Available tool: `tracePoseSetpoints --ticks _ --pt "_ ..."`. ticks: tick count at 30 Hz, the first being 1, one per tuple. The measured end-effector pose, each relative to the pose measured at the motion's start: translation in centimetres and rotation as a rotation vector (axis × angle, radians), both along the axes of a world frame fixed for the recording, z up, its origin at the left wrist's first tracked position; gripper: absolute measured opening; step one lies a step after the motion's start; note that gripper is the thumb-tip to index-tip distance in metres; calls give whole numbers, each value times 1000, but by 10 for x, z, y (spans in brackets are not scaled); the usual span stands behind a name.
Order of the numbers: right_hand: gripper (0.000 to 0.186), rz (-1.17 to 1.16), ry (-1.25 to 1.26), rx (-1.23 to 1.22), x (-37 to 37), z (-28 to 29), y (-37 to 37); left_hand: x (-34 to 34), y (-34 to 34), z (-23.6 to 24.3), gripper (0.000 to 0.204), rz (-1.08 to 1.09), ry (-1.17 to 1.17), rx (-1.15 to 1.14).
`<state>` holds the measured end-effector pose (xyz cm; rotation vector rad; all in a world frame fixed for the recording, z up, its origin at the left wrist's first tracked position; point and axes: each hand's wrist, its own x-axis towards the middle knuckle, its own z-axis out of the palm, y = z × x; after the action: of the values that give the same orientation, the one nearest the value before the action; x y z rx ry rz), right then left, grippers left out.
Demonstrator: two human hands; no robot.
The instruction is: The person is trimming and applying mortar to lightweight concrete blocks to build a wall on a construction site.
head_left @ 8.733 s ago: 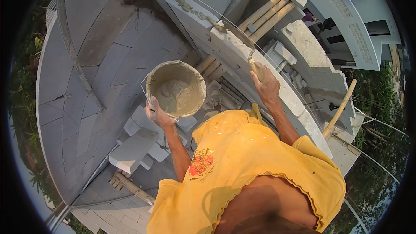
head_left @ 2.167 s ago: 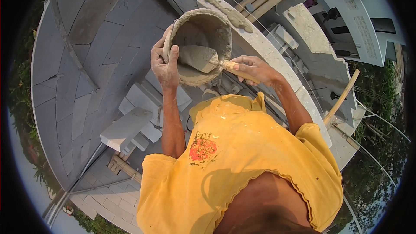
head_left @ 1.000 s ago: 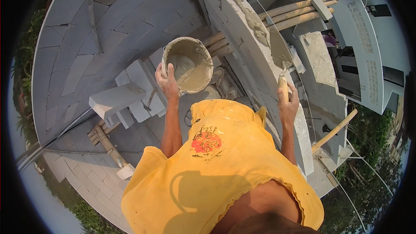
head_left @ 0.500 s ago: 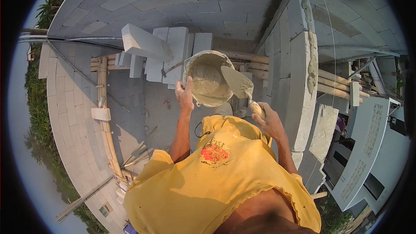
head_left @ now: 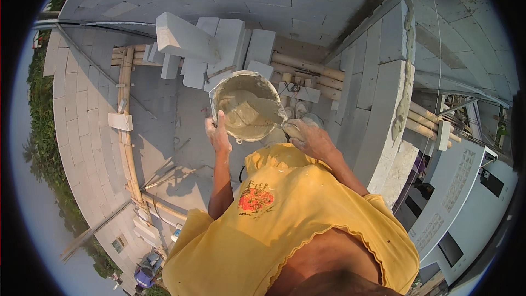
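Note:
In front of my body is a round bucket point(head_left: 216, 91) with grey mortar point(head_left: 236, 111) inside, its rim and walls caked with dried mix. My left hand point(head_left: 219, 133) grips the bucket's left side near the rim, one finger stretched up along the wall. Closed round the handle of a trowel, my right hand point(head_left: 312, 139) is just beyond the bucket's right rim. The mortar-coated trowel blade point(head_left: 267, 109) dips over that rim into the bucket, against the mix. My right fingers hide most of the handle.
Pale blocks point(head_left: 227, 41) are stacked beyond the bucket, with a hammer-like tool point(head_left: 219, 72) on them. A block wall point(head_left: 383, 115) topped with mortar rises at my right. Bamboo poles point(head_left: 309, 66) run behind the bucket; another bamboo frame point(head_left: 125, 131) stands left.
My right hand has moved left toward the bucket, and the trowel blade has gone from above the right rim down into it. My left hand and the bucket have shifted slightly left in view.

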<state>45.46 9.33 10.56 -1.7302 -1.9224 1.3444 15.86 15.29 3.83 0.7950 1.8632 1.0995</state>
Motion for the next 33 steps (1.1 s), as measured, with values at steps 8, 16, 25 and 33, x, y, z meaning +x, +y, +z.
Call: tracePoseSetpoints --ticks 8,16,25,33 --pt "49 329 -16 -49 -29 -8 53 -2 -71 34 41 404 -320 67" --pt "51 542 50 -64 -67 -4 67 -76 -184 -56 64 289 269 109" --pt "51 572 184 -93 -110 0 85 -62 -145 24 67 565 -289 239" --pt "52 682 164 -148 -132 12 128 -104 -153 -29 68 521 -16 237"
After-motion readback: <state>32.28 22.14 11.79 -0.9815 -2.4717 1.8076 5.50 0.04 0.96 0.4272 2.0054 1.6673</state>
